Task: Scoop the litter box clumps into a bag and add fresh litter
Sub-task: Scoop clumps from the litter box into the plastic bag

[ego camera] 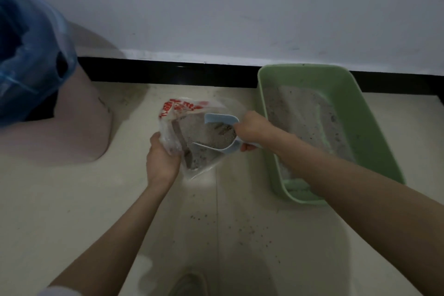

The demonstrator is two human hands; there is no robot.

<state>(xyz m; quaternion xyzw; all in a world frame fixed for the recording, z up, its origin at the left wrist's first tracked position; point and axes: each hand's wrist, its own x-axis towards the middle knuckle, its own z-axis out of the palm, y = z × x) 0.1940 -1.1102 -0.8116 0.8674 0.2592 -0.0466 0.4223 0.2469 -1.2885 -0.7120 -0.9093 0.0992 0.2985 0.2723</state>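
A clear plastic bag (177, 113) with red print sits open on the floor, with grey litter inside it. My left hand (162, 158) grips its near left edge. My right hand (252, 131) holds a pale blue litter scoop (219, 134) by the handle, its head inside the bag's mouth and loaded with grey litter and clumps. To the right stands the green litter box (360, 113), holding a thin layer of grey litter with bare green patches showing.
A bin with a blue liner bag (28, 55) stands at the far left on a pale rounded base (79, 127). A white wall with a black skirting board (168, 72) runs behind. Scattered litter grains (249, 228) lie on the tiled floor near me.
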